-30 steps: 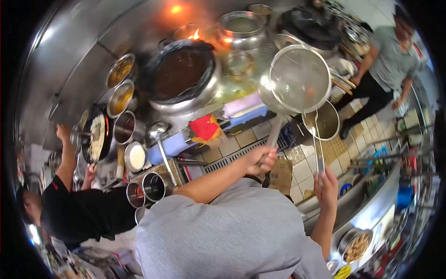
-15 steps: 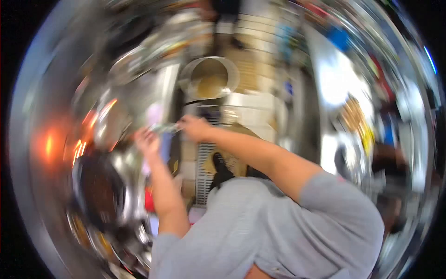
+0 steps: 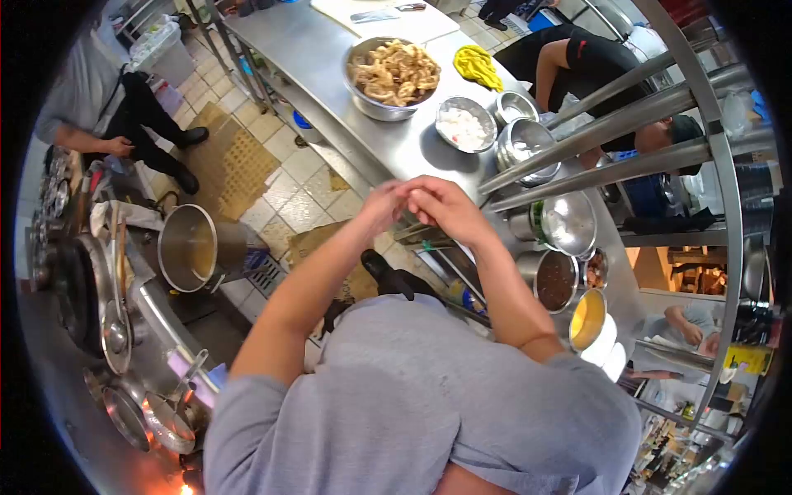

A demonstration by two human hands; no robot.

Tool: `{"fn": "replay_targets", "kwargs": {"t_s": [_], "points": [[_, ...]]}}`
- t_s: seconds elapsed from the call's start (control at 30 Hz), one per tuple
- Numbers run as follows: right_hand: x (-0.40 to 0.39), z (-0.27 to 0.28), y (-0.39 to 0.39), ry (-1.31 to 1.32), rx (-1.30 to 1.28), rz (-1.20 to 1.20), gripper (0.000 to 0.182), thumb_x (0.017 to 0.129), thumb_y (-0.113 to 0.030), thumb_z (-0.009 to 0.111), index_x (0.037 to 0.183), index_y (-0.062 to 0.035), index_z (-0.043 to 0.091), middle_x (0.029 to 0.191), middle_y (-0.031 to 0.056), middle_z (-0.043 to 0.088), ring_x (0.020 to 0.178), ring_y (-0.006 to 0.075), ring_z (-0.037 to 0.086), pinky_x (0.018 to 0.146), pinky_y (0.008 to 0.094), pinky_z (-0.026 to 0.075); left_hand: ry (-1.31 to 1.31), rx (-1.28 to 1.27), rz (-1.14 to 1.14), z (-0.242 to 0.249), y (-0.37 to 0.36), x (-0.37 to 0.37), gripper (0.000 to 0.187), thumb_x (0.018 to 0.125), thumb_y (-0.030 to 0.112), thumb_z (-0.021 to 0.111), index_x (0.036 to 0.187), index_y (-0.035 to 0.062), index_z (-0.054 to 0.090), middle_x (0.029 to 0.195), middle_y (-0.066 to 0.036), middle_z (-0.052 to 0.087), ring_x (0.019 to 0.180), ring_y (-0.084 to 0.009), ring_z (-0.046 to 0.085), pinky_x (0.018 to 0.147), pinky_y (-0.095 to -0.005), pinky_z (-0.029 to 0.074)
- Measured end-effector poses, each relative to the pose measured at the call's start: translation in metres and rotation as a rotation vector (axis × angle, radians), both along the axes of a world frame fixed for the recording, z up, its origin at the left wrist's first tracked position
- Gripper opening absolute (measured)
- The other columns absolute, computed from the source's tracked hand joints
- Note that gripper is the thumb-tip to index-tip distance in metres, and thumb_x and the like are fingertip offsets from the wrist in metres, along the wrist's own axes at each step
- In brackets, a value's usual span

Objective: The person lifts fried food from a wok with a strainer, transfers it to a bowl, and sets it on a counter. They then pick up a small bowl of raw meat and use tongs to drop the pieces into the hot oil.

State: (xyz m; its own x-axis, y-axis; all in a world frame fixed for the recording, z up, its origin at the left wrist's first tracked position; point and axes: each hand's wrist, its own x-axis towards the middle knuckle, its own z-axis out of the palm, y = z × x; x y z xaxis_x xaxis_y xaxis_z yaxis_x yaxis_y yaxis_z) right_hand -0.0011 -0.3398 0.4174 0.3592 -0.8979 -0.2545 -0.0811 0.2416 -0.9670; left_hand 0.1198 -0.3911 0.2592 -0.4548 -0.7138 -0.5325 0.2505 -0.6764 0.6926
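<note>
A busy commercial kitchen: a stainless-steel tabletop carries a large bowl of pale brown food strips, smaller metal bowls, a cutting board and a knife, while pots of sauce line its far end. Across the tiled floor, blackened woks sit on a metal range, flames glow and a deep stockpot holds liquid. Other people stand nearby.

Pale tiled floor, long stainless table, tubular metal shelving.
</note>
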Motion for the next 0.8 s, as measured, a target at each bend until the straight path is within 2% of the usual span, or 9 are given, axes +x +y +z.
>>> {"fn": "replay_targets", "kwargs": {"t_s": [0.03,0.1,0.3,0.37,0.5,0.6,0.73,0.77,0.8], "points": [[-0.017,0.006,0.006,-0.065,0.049,-0.092,0.02,0.089,-0.011,0.043,0.1,-0.0019,0.056,0.069,-0.0022,0.048,0.058,0.0046,0.042,0.053,0.0174,0.034,-0.107,-0.07,-0.057,0.012,-0.02,-0.027,0.026,0.083,0.028,0.055,0.099,0.0075,0.051,0.068,0.001,0.051,0.055,-0.0083,0.045,0.046,-0.0199,0.033],[-0.042,0.008,0.011,-0.079,0.07,-0.122,0.019,0.089,-0.012,0.044,0.1,-0.0016,0.056,0.07,-0.0018,0.048,0.059,0.0054,0.042,0.053,0.0176,0.033,-0.18,-0.222,0.126,-0.004,-0.06,-0.087,0.027,0.082,0.027,0.057,0.097,0.0061,0.051,0.067,-0.002,0.052,0.055,-0.0113,0.049,0.042,-0.0224,0.036],[-0.058,-0.002,0.0,-0.267,0.116,-0.053,0.02,0.089,-0.015,0.047,0.101,-0.0031,0.056,0.072,-0.0031,0.047,0.058,0.0036,0.04,0.051,0.0167,0.032,-0.271,-0.002,0.11,-0.012,-0.097,-0.128,0.023,0.082,0.02,0.055,0.098,0.0049,0.049,0.073,-0.006,0.055,0.055,-0.0141,0.052,0.046,-0.0268,0.043],[-0.057,0.001,-0.012,-0.317,0.077,-0.008,0.021,0.088,-0.018,0.048,0.101,-0.0035,0.056,0.071,-0.0029,0.048,0.058,0.0034,0.041,0.052,0.0161,0.033,-0.08,-0.071,0.18,-0.015,-0.063,-0.099,0.017,0.081,0.013,0.052,0.096,0.0043,0.05,0.075,-0.007,0.056,0.055,-0.0146,0.053,0.048,-0.0265,0.045],[-0.038,0.011,-0.054,-0.379,-0.044,0.032,0.028,0.085,-0.022,0.054,0.1,0.002,0.052,0.075,-0.0002,0.048,0.062,0.0042,0.041,0.049,0.0158,0.033,-0.124,0.076,0.269,-0.02,0.019,0.006,0.015,0.08,0.01,0.049,0.094,0.0044,0.051,0.073,-0.007,0.058,0.056,-0.0142,0.055,0.048,-0.0258,0.046],[-0.007,0.014,-0.09,-0.609,0.057,0.215,0.033,0.087,-0.017,0.05,0.113,0.0029,0.044,0.084,0.0012,0.045,0.067,0.0056,0.04,0.054,0.0168,0.034,-0.393,0.112,0.537,-0.01,0.11,0.108,0.019,0.079,0.013,0.053,0.096,0.0026,0.053,0.072,-0.007,0.059,0.055,-0.0133,0.056,0.048,-0.0258,0.046],[0.059,-0.003,-0.125,-0.544,-0.013,0.433,0.031,0.09,-0.016,0.045,0.114,0.0032,0.046,0.083,0.0054,0.046,0.064,0.0093,0.041,0.052,0.019,0.035,-0.774,0.142,1.053,-0.002,0.268,0.195,0.018,0.076,0.013,0.058,0.09,0.0019,0.057,0.069,-0.006,0.059,0.055,-0.0117,0.055,0.048,-0.0271,0.046],[0.083,0.002,-0.128,-0.643,0.086,0.71,0.031,0.09,-0.014,0.046,0.115,0.0037,0.045,0.101,0.008,0.053,0.077,0.0098,0.047,0.058,0.0187,0.04,-0.926,0.165,1.163,0.005,0.304,0.204,0.016,0.076,0.012,0.058,0.089,0.0019,0.058,0.068,-0.005,0.058,0.055,-0.0116,0.055,0.048,-0.0275,0.046],[0.11,0.002,-0.128,-0.613,0.089,0.767,0.031,0.09,-0.014,0.045,0.115,0.0036,0.045,0.101,0.0081,0.053,0.076,0.0092,0.046,0.057,0.0184,0.039,-0.979,0.125,1.338,0.017,0.34,0.208,0.016,0.076,0.012,0.058,0.089,0.0027,0.058,0.067,-0.005,0.058,0.054,-0.0112,0.055,0.047,-0.0264,0.045]]}}
